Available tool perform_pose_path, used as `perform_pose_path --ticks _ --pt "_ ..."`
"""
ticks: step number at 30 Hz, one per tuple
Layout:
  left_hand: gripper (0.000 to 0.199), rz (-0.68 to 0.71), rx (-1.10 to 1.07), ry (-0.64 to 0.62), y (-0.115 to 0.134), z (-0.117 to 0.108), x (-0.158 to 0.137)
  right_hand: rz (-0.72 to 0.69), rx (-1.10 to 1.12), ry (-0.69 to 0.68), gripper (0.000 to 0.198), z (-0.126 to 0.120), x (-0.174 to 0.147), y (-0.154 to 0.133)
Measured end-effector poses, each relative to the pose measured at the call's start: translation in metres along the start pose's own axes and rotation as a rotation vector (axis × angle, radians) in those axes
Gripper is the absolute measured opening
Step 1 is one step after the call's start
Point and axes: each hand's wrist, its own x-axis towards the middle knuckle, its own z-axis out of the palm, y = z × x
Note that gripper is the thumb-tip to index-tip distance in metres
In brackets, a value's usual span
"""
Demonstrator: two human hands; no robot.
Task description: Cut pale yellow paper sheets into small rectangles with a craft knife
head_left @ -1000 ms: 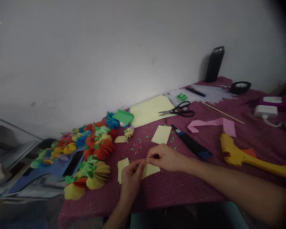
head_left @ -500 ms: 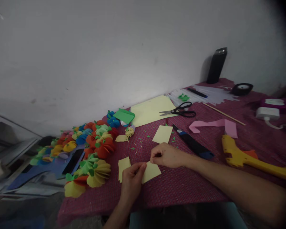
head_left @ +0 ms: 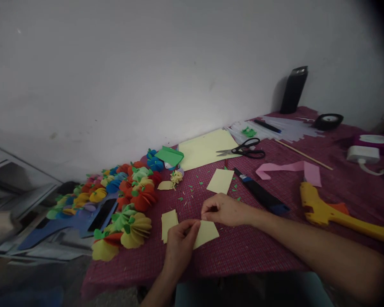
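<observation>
A pale yellow paper piece (head_left: 208, 234) lies between my hands, low over the table's front part. Thumb and fingers of my left hand (head_left: 181, 241) pinch its upper left edge. My right hand (head_left: 222, 209) is closed in a pinch at the paper's top edge; its fingertips partly hide what they grip. Just left of my left hand rests a small stack of yellow paper pieces (head_left: 169, 224). Another yellow paper rectangle (head_left: 220, 181) lies beyond my right hand. Beside it is a black-handled utility knife (head_left: 260, 192).
Scissors (head_left: 243, 149) lie partly on a large yellow sheet (head_left: 205, 147). Many colourful paper pumpkins (head_left: 137, 230) crowd the table's left side. To the right are a yellow glue gun (head_left: 316, 204), a pink paper strip (head_left: 284, 167), a wooden stick (head_left: 304, 154) and a black bottle (head_left: 293, 90).
The whole view has shifted slightly, so everything appears a little further right. Both hands keep nearly the same pose at the yellow paper.
</observation>
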Motion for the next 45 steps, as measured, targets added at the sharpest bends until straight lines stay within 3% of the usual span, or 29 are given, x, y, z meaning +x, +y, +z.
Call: perform_pose_path --ticks 10,16,21,24,31,45 --pt "0.033 -0.027 0.025 -0.134 0.005 -0.001 0.002 -0.049 -0.149 -0.010 0.015 -0.001 -0.002 0.001" --pt "0.030 -0.048 0.053 -0.099 0.002 -0.027 -0.007 -0.067 -0.152 -0.014 0.018 -0.009 -0.002 0.001" --pt "0.029 -0.089 -0.031 0.035 0.000 -0.044 -0.010 -0.027 -0.114 -0.001 0.019 -0.016 -0.002 -0.002" --pt "0.034 -0.067 -0.067 0.029 0.005 -0.034 -0.008 -0.033 -0.091 -0.029 0.018 -0.013 -0.002 -0.004" --pt "0.034 -0.072 -0.040 -0.126 0.008 0.001 0.003 -0.025 -0.063 -0.046 0.017 -0.004 -0.002 -0.001" --pt "0.034 -0.050 0.022 -0.121 0.009 -0.004 -0.004 -0.014 -0.124 -0.082 0.017 -0.006 -0.003 -0.001"
